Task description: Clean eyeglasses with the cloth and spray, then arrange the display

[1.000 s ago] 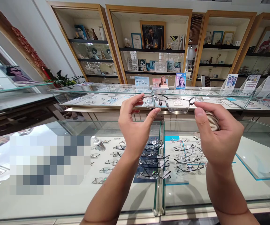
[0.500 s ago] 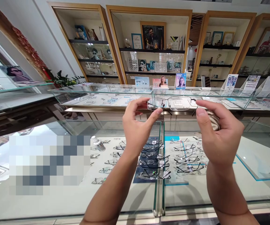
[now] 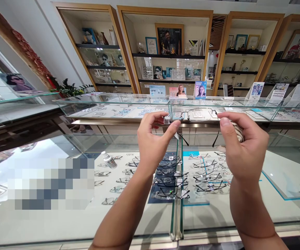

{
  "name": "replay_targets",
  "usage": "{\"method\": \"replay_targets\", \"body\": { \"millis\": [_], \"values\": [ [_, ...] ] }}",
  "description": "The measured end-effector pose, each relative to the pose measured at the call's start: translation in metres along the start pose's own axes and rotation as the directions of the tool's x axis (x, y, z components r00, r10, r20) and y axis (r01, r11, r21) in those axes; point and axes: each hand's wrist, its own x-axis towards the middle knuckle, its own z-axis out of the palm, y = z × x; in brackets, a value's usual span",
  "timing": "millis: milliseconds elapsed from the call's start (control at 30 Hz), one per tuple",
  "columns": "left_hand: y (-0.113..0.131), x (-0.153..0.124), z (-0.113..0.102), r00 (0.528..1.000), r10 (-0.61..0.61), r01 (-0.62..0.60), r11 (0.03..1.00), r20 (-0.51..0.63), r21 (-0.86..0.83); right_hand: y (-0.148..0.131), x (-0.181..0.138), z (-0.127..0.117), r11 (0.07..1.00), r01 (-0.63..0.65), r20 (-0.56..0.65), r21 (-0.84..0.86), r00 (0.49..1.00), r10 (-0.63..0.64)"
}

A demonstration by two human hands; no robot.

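Both of my hands hold up a pair of thin dark-framed glasses (image 3: 195, 114) with clear lenses, above a glass display counter (image 3: 139, 222). My left hand (image 3: 153, 142) pinches the frame's left end between thumb and forefinger. My right hand (image 3: 243, 149) pinches the right end and also clutches a beige cloth (image 3: 237, 133) in its palm. The two temples hang down below the lenses.
Inside the counter lie several rows of glasses (image 3: 170, 180) and a small white bottle (image 3: 109, 160). A second glass counter (image 3: 118, 107) stands beyond, with leaflets and small signs. Wooden wall shelves (image 3: 165, 48) hold framed pictures. A potted plant (image 3: 70, 88) is at the left.
The glasses have tipped so their lenses face up and away, and the temples now hang downward. Both hands shifted slightly to the right.
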Motion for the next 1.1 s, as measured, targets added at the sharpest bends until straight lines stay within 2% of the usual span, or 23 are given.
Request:
{"method": "replay_targets", "body": {
  "millis": [100,400,667,900,1000,1100],
  "values": [
    [0.001,0.0,-0.001,1.0,0.024,-0.024,0.999,-0.015,0.025,0.002,0.001,0.0,1.0,-0.012,0.014,0.003,1.0,0.012],
    [0.013,-0.004,-0.005,0.964,0.242,-0.218,0.956,-0.107,0.196,0.022,0.01,0.009,0.988,-0.143,0.091,-0.051,0.985,0.147],
    [0.019,-0.007,-0.005,0.938,0.316,-0.279,0.931,-0.14,0.233,0.031,0.013,0.017,0.983,-0.179,0.145,-0.037,0.972,0.183],
    [0.012,-0.001,-0.008,0.952,0.262,-0.238,0.959,-0.159,0.154,0.029,0.015,0.016,0.991,-0.125,0.076,0.044,0.99,0.121],
    [0.007,0.001,-0.008,0.968,0.201,-0.19,0.978,-0.149,0.087,0.027,0.014,0.017,0.995,-0.079,0.095,0.064,0.993,0.073],
    [0.003,0.002,-0.008,0.986,0.126,-0.125,0.992,-0.108,0.02,0.025,0.012,0.019,0.999,-0.025,0.05,0.048,0.998,0.023]
  ]
}}
